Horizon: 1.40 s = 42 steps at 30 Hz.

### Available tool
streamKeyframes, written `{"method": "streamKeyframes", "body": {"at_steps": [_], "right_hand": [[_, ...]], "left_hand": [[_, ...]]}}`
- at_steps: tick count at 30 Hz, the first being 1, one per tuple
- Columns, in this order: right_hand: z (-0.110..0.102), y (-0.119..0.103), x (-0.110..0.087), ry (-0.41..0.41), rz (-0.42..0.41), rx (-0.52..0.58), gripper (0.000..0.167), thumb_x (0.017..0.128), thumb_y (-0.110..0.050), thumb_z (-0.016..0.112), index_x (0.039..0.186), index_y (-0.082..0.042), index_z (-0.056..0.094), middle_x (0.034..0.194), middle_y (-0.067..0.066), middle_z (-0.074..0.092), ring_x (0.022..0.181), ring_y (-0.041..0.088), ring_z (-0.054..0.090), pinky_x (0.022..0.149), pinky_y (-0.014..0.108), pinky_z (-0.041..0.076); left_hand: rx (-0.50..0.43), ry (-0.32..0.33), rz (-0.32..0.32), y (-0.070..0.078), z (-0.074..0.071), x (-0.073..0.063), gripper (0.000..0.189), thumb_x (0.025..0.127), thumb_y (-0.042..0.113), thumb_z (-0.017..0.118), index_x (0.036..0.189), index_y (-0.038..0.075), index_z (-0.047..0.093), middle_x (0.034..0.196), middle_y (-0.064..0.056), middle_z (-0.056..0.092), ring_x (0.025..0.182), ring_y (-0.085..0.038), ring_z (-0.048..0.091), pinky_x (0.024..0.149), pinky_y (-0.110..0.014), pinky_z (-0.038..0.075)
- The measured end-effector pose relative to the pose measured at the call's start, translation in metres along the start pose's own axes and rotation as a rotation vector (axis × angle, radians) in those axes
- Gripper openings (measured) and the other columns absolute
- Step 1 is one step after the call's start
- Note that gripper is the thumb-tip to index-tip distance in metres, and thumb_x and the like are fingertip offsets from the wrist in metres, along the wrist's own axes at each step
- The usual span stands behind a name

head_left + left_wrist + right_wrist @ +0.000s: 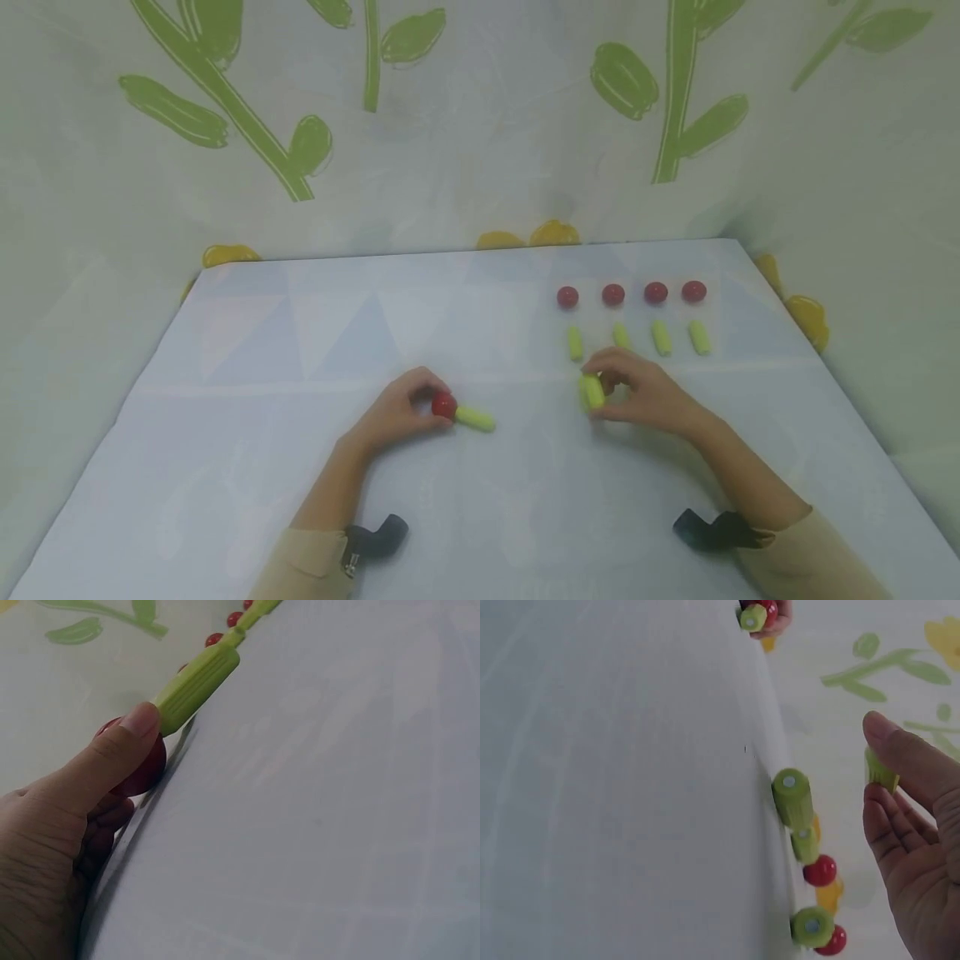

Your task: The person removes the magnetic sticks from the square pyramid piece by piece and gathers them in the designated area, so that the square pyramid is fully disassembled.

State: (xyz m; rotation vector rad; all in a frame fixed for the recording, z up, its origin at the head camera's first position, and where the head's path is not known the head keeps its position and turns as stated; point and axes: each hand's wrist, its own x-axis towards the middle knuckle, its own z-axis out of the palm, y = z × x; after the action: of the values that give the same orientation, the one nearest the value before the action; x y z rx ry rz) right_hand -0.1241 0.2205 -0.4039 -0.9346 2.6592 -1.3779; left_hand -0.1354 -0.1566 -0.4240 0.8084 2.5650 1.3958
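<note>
My left hand (405, 408) pinches a red ball (444, 406) between thumb and fingers, low over the table. A light green ribbed rod (476, 418) extends to the right from the ball, its end against it; the left wrist view shows the same ball (147, 769) and ribbed rod (199, 690). My right hand (645, 393) pinches another short green rod (593, 391) by thumb and fingertips. In the right wrist view this rod (881, 771) is partly covered by the thumb. Just beyond the right hand lies the nearest rod (574, 342) of a row.
Several red balls (613, 294) stand in a row at the back right of the white table (247, 467). In front of them several green rods (699, 337) lie spaced apart. A pale wall (450, 167) printed with green leaves rises behind the table's back edge.
</note>
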Motion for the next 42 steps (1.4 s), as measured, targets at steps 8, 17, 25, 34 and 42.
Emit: {"method": "streamKeyframes", "body": {"at_steps": [8,17,25,34,42], "right_hand": [[-0.029,0.015,-0.031,0.096,0.067,-0.113,0.054,0.068,-0.005,0.083,0.116,-0.005,0.060,0.111,0.003,0.059,0.084,0.004,0.053,0.083,0.005,0.042],[-0.056,0.027,-0.058,0.157,0.308,-0.227,0.054,0.072,-0.020,0.082,0.121,-0.013,0.060,0.114,-0.012,0.057,0.093,-0.002,0.048,0.075,0.013,0.042],[-0.059,0.043,-0.069,0.135,0.372,-0.234,0.051,0.075,-0.021,0.080,0.121,-0.010,0.059,0.117,0.006,0.053,0.097,-0.004,0.040,0.080,0.006,0.034],[-0.053,0.051,-0.073,0.131,0.414,-0.185,0.055,0.076,-0.027,0.079,0.123,-0.010,0.057,0.122,0.001,0.054,0.107,-0.015,0.035,0.085,-0.005,0.023],[-0.059,0.053,-0.074,0.077,0.521,-0.160,0.062,0.077,-0.033,0.077,0.129,-0.010,0.052,0.133,0.016,0.048,0.127,0.032,0.037,0.107,0.034,0.034]], "left_hand": [[-0.007,0.005,0.000,0.007,-0.002,-0.001,0.036,0.068,0.004,0.082,0.098,0.009,0.063,0.095,0.002,0.062,0.096,-0.009,0.056,0.091,-0.028,0.045],[-0.001,0.013,-0.007,0.007,-0.001,0.000,0.036,0.068,0.004,0.082,0.098,0.009,0.062,0.093,0.002,0.061,0.094,-0.008,0.054,0.090,-0.028,0.046],[0.003,0.013,-0.022,-0.016,0.005,0.002,0.038,0.068,0.008,0.083,0.099,0.014,0.063,0.096,0.004,0.061,0.096,-0.011,0.054,0.091,-0.029,0.045],[-0.006,0.014,-0.007,-0.027,0.006,0.003,0.039,0.067,0.015,0.085,0.099,0.021,0.062,0.096,0.010,0.061,0.097,-0.009,0.055,0.091,-0.028,0.045],[0.008,0.008,-0.026,-0.010,0.004,0.001,0.037,0.068,0.007,0.082,0.100,0.011,0.063,0.095,0.003,0.061,0.096,-0.011,0.054,0.090,-0.029,0.046]]}}
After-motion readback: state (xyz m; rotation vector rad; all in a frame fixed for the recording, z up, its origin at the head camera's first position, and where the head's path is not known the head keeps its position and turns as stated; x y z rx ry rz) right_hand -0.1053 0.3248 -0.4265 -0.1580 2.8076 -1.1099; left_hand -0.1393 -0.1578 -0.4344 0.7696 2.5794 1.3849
